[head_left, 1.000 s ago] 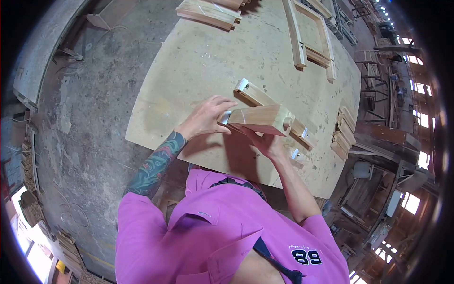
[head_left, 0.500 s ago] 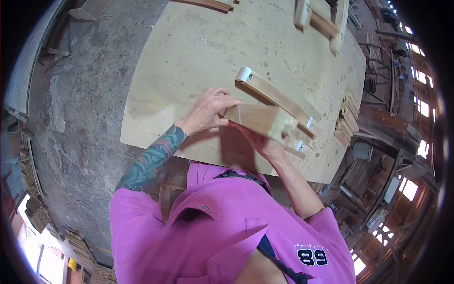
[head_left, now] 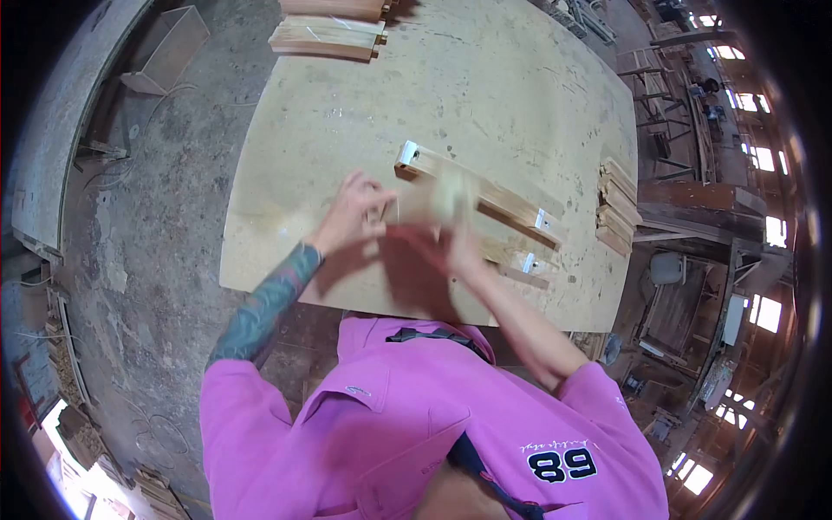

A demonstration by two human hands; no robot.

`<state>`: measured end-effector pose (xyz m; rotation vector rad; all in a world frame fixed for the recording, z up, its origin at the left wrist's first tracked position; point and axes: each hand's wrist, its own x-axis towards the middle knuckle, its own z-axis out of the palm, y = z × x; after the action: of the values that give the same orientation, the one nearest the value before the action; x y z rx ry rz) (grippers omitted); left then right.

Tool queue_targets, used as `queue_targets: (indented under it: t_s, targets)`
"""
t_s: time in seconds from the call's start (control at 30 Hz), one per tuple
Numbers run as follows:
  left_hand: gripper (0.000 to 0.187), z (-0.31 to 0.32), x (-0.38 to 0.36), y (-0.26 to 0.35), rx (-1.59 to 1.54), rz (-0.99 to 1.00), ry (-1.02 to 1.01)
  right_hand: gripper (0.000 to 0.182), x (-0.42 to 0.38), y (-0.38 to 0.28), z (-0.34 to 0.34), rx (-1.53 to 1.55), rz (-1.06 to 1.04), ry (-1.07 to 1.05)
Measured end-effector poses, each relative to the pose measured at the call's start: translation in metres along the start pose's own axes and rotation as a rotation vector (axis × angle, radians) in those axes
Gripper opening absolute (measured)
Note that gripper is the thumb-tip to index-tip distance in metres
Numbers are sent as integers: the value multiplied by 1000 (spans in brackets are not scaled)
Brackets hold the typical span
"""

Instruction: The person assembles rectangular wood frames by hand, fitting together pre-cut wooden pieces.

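Head view: the person in a pink shirt is standing at the near edge of a large pale board surface and is working with both hands above it. The left hand is gripping the left end of a short wooden block, fingers curled over its top. The right hand is supporting the same block from below and from the near side, palm turned up. The block is blurring with motion, so its exact tilt cannot be told; it is being held just above the surface, near the near edge and toward the middle.

Just behind the block, a long wooden rail with pale metal plates at both ends is lying diagonally on the surface. A second, shorter rail is lying just nearer to the person, on the right. A stack of short wood pieces is sitting at the right edge of the surface. More stacked timber is resting at the far left corner. Concrete floor is showing on the left.
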<state>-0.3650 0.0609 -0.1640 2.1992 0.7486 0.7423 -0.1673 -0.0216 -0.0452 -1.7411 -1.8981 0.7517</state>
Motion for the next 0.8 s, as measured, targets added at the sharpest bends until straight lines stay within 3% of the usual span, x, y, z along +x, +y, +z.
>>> queue_targets:
  t_s: [0.03, 0.07, 0.1, 0.13, 0.17, 0.2, 0.3, 0.33, 0.47, 0.5, 0.53, 0.57, 0.6, 0.63, 0.67, 0.7, 0.77, 0.8]
  targets:
    - [59, 0, 7, -2, -2, -30, -30, 54, 20, 3, -7, -32, 210, -88]
    - [59, -3, 10, 3, -9, -61, -77, 51, 32, -5, -9, 201, 110, -18]
    - [58, -12, 17, 5, 4, -70, -114, 48, 15, -3, -1, 156, -41, 63]
    - [62, 16, -1, -23, 5, -10, -2, 46, 8, 11, 11, 97, -236, 150]
    - [65, 14, -4, -7, -14, -86, -25, 44, 4, 17, 17, 42, -413, 230]
    - [66, 13, -3, -6, 4, -92, -43, 35, -2, 13, 16, 18, -318, 204]
    - [65, 21, -12, -3, 24, -88, -52, 36, -6, 40, 29, 113, -1, -38]
    - [64, 17, -3, -9, 47, -73, -21, 40, -4, 42, 34, 116, -190, 95]
    - [58, 10, -11, 8, 72, -76, -12, 39, -11, 21, 19, 237, -149, 36]
    - [56, 4, -19, 20, 52, -75, -14, 35, -17, 6, 13, 116, -59, -37]
    - [53, 14, -30, 4, 116, 19, -40, 29, -19, 15, 29, 239, 19, 1]
    - [52, 24, -39, -8, 131, 43, -51, 37, -25, 17, 26, 230, 5, -8]
    - [53, 4, -34, 15, 39, 7, -260, 46, -31, 18, 23, 221, -8, -17]
    - [52, 20, -55, -9, 111, -63, -156, 56, -37, 19, 19, 213, -22, -25]
    - [51, 23, -62, -16, 153, 35, -73, 61, -44, 13, -6, 174, -15, -48]
    - [53, 22, -72, -33, 150, -38, -190, 65, -51, 8, -34, 147, -3, -87]
    - [54, 34, -92, -72, 163, -308, -355, 68, -62, 67, -59, 147, -11, 48]
    - [57, 28, -88, -69, 119, -257, -364, 69, -71, 96, -68, 154, -20, 103]
